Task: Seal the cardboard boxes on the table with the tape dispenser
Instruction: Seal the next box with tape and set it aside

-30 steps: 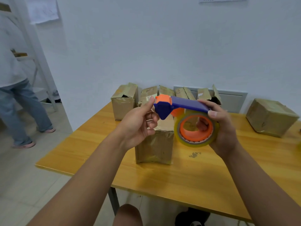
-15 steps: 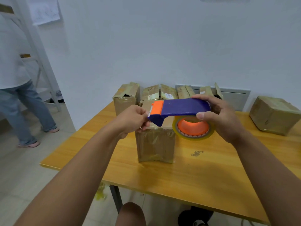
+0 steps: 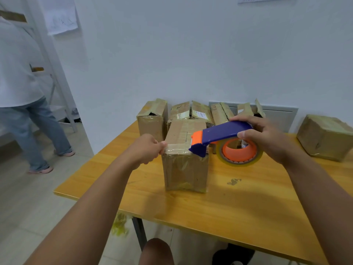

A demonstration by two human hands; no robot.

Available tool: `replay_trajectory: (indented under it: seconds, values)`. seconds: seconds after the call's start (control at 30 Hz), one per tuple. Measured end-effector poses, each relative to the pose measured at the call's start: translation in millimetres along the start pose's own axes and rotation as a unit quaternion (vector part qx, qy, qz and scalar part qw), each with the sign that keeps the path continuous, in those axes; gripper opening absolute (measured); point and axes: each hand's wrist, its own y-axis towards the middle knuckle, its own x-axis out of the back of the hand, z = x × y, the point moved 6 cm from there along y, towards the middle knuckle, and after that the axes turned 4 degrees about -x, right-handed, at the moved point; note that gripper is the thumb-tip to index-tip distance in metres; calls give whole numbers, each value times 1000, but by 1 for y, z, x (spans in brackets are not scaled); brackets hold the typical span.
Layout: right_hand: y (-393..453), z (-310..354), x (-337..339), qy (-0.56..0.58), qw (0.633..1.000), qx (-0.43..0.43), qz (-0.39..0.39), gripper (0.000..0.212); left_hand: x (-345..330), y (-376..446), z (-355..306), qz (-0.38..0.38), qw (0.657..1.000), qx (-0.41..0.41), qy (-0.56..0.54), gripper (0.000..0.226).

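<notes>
White wall backs the bench [image 3: 248, 205], where the left hand [image 3: 147, 150] pinches the tape end at the front box's [image 3: 185, 155] left edge, anchoring it so the right hand [image 3: 267, 139], gripping the dispenser [image 3: 219, 135], can pull tape across

Left hand [image 3: 147, 150] pinches tape [image 3: 176, 147] over the box [image 3: 185, 157] — right hand [image 3: 267, 138] grips the dispenser [image 3: 221, 136].

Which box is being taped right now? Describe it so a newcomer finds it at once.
On the wooden table, look in front of the row of boxes against the wall. The box being taped stands alone, nearest the person, between both hands. Only it has a clear tape strip stretched over its top front edge.
</notes>
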Motion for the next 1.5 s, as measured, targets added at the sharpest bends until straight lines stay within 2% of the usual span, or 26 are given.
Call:
replay_trajectory:
  seconds: [0.3,0.57,0.67,0.83,0.9,1.03,1.1,1.2,1.27,1.3,1.37,1.43,1.5]
  values:
    - [10,3,-9,-43,999,-3,8,44,1,4,2,37,997,18,71,42]
    - [0,-13,-9,-26,1000,-11,-3,45,-6,3,18,79,995,45,-49,42]
    - [-4,-16,-10,-21,1000,-8,-6,37,-6,2,20,100,992,50,-63,43]
    - [-7,-17,-12,-12,1000,-6,-8,41,-2,3,20,121,989,62,-60,44]
    - [-6,-16,-13,-10,1000,-7,-8,45,1,4,18,122,989,67,-45,49]
    - [-6,-18,-13,-5,1000,-8,-8,50,7,-1,34,129,982,123,67,85]
    - [-7,-19,-13,0,1000,-9,-10,51,8,-2,45,101,981,126,106,83]
    - [-8,-21,-14,10,1000,-10,-16,52,13,-3,32,-66,984,15,167,55]
    - [-8,-21,-14,14,1000,-9,-16,52,9,-19,7,-183,964,-111,157,28]
    - [-9,-22,-14,14,1000,-10,-17,53,2,-29,-7,-214,948,-184,148,28]
    - [-10,-23,-14,14,1000,-11,-21,55,-21,-40,-22,-202,920,-296,159,42]
    - [-12,-24,-15,17,999,-12,-27,56,-45,-41,-20,-170,902,-326,225,49]
    - [-13,-25,-15,23,999,-12,-30,55,-56,-37,-13,-193,878,-338,277,48]
